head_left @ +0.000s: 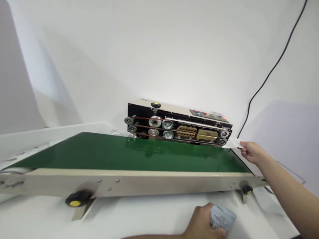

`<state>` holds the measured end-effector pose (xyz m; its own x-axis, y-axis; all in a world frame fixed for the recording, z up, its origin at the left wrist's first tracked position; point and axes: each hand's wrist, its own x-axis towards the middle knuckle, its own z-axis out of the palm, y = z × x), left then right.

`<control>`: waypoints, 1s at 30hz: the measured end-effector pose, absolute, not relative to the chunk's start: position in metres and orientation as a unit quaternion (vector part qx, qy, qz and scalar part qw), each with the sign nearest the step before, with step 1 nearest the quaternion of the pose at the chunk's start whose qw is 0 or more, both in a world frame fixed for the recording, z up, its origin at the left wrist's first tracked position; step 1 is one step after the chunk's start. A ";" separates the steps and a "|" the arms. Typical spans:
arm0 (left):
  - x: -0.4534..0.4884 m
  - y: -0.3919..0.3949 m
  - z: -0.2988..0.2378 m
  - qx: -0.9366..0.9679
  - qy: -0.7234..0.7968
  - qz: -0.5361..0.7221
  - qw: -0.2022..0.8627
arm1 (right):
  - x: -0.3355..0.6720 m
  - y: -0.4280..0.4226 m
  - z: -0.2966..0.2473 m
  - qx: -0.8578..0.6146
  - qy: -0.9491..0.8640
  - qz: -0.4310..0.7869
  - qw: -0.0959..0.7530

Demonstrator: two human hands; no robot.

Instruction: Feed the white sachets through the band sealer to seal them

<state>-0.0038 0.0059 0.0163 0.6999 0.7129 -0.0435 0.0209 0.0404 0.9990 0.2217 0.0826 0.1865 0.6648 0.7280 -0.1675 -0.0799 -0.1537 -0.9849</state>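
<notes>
My left hand (204,222) is closed on a light-blue printed packet (222,216), in front of the conveyor's near side and low in the view. A small white packet (236,142) is pinched between the thumb and fingers of my right hand (251,152). That hand is at the right end of the band sealer (179,124), close to its end rollers (224,133). Under the sealer's rollers and brass blocks runs a green conveyor belt (104,152). Whether the white packet touches the rollers I cannot tell.
A beige rail (159,182) edges the belt's near side. Black knobs with yellow caps stick out at the left (78,198) and right (247,190). A black cable (276,61) hangs down the white wall behind. Clear wrapping (122,132) lies behind the belt.
</notes>
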 end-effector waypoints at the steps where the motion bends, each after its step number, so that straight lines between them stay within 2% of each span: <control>1: -0.004 0.005 0.016 0.647 0.297 0.265 0.650 | 0.221 0.085 0.186 -0.686 -0.233 0.335 0.602; 7: -0.003 0.003 0.013 0.666 0.306 0.277 0.621 | 0.223 0.102 0.179 -0.689 -0.217 0.354 0.594; 30: -0.002 -0.001 0.015 0.656 0.327 0.276 0.622 | 0.205 0.107 0.176 -0.695 -0.251 0.376 0.559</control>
